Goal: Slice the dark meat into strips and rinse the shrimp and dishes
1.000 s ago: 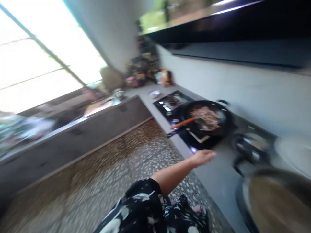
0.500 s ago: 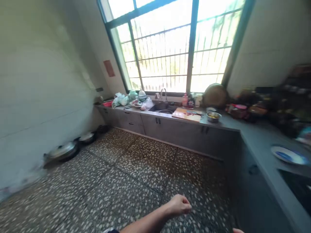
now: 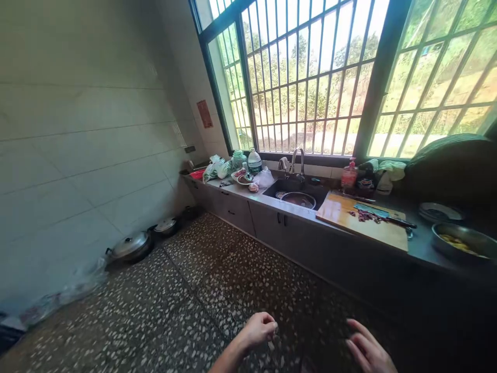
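Our left hand [image 3: 258, 329] low over terrazzo floor [image 3: 202, 290], fingers curled loosely shut, holding nothing. Our right hand [image 3: 367, 349] beside it, fingers spread, empty. Both well short of table [image 3: 272, 203]. On table: cutting board [image 3: 363, 220] right of sink [image 3: 297, 194], with chopped bits, knife [image 3: 399, 223]. Metal bowl [image 3: 464, 241] right of board, yellow food inside.

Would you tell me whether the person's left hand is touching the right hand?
Apart. The head view shows the left hand loosely curled and the right hand open, with a clear stretch of speckled floor between them.
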Available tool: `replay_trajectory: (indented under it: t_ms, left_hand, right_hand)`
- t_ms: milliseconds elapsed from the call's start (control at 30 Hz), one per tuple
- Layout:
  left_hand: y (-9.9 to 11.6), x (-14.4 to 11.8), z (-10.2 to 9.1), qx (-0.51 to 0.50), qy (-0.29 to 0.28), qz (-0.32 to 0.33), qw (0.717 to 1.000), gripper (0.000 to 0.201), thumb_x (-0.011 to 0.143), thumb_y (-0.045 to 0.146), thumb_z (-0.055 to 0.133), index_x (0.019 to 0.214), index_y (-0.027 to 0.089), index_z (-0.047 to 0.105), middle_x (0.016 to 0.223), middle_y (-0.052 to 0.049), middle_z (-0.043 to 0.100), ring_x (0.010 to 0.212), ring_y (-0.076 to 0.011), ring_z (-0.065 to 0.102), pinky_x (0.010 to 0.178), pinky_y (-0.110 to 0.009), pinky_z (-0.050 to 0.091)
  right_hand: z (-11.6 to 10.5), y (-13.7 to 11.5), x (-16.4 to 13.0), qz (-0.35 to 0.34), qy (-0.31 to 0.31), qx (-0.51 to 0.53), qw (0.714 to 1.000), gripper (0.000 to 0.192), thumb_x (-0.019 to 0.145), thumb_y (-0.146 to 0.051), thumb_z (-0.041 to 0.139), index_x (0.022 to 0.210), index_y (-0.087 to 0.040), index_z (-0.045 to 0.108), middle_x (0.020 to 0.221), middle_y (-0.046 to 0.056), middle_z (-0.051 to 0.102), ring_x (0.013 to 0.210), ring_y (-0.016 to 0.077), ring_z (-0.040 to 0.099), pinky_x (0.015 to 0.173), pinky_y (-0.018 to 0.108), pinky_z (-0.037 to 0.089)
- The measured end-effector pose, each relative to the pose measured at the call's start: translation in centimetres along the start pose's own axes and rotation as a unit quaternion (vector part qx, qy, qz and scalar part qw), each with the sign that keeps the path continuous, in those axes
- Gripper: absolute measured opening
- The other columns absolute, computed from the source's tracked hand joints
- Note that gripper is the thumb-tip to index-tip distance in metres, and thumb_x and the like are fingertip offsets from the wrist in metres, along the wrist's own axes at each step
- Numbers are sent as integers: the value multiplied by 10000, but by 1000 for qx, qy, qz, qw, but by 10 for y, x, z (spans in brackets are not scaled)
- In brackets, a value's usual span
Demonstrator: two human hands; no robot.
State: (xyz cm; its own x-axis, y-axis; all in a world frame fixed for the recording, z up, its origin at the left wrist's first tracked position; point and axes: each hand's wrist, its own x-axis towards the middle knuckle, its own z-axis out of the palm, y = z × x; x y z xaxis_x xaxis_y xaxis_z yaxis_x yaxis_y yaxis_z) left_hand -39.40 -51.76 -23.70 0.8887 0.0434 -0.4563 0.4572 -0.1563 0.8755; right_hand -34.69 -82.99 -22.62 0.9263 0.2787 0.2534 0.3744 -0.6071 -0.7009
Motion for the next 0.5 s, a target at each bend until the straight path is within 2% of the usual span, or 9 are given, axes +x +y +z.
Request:
replay_trajectory:
  t_ms: [67, 167, 267, 367, 500]
  left_hand:
    - [36, 41, -32, -33, 22, -3, 999, 272, 602, 405, 631, 661, 155, 543, 595, 2, 571, 516, -89, 490, 545, -221, 363]
    - [87, 97, -85, -107, 28, 14, 994, 360, 610, 461, 624, 783, 153, 558, 713, -27, 614, 577, -96, 532, 535, -201, 348]
    - [120, 162, -148, -158, 57, -10, 986, 402, 613, 478, 625, 824, 144, 548, 741, -34, 618, 580, -95, 549, 496, -178, 319]
    - [145, 247, -223, -220, 81, -25, 972, 342, 650, 425, 620, 827, 143, 540, 743, -31, 615, 582, -94, 560, 517, -181, 357]
    - [195, 378, -327, -355, 118, 8, 927, 215, 715, 309, 590, 846, 149, 533, 746, -32, 613, 612, -105, 580, 575, -213, 421]
  right_hand:
    - [10, -17, 91, -32, -45, -2, 998, 321, 741, -436, 450, 552, -213, 584, 1102, 65, 590, 874, 212, 607, 739, 281, 494]
    - [28, -57, 220, -95, -125, 2, 988, 319, 809, -383, 379, 620, -197, 556, 1154, 78, 545, 965, 182, 560, 820, 274, 448]
    - [58, -88, 328, -154, -196, 5, 969, 278, 839, -335, 321, 745, -204, 547, 1228, 71, 477, 975, 152, 540, 830, 271, 431]
    - [96, -87, 418, -188, -233, -6, 954, 248, 842, -303, 308, 778, -210, 530, 1260, 66, 438, 883, 132, 558, 773, 269, 445]
    - [136, -53, 518, -151, -223, -16, 963, 238, 829, -353, 361, 720, -204, 512, 1162, 82, 505, 756, 125, 564, 691, 258, 459]
